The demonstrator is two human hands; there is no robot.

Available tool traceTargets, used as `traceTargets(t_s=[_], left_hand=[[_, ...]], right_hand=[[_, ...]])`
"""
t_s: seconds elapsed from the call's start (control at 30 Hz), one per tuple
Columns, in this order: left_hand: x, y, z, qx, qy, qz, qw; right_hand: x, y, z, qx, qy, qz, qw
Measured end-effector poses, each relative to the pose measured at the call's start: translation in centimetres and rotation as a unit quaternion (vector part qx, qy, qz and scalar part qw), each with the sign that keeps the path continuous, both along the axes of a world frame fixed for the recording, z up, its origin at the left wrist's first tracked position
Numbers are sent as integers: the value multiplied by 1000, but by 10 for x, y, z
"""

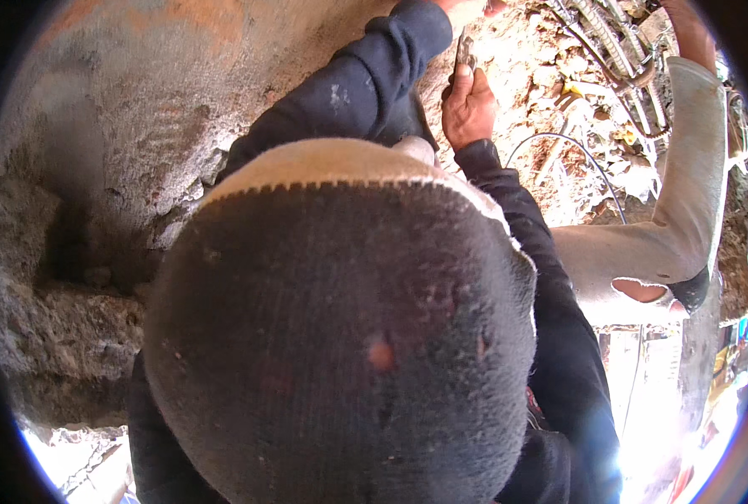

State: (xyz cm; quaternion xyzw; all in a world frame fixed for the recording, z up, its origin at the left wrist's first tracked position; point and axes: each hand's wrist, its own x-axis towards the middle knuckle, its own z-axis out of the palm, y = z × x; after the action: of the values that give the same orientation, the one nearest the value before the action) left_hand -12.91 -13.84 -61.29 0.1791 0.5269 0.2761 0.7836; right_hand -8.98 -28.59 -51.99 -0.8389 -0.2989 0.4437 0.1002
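Note:
My right hand (471, 111), in a dark navy sleeve, is closed round a grey metal tool that looks like pliers (464, 57). Its narrow end points up toward the top edge, with the thumb along its side. My left hand (464, 7) shows only in part at the top edge, past the cuff of the other navy sleeve. Its fingers are mostly cut off by the picture's border. A large round dark knitted cloth (340, 319) with a beige stitched band fills the middle and hides much of both arms.
On the right a bent limb in beige cloth (691, 168), torn near the bend, appears to be another person's. Ribbed steel bars (605, 38) lie at the upper right over rubble (529, 50). A thin dark cable (588, 149) curves there. A rough concrete surface (139, 92) stands left.

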Motion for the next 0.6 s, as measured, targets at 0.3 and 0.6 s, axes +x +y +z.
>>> traceTargets(t_s=[0.3,0.6], left_hand=[[6,2,16,-101,-45,56,992],[13,-15,-11,200,363,-195,889]], right_hand=[[23,35,32,-150,604,-414,664],[25,34,18,-196,141,-42,970]])
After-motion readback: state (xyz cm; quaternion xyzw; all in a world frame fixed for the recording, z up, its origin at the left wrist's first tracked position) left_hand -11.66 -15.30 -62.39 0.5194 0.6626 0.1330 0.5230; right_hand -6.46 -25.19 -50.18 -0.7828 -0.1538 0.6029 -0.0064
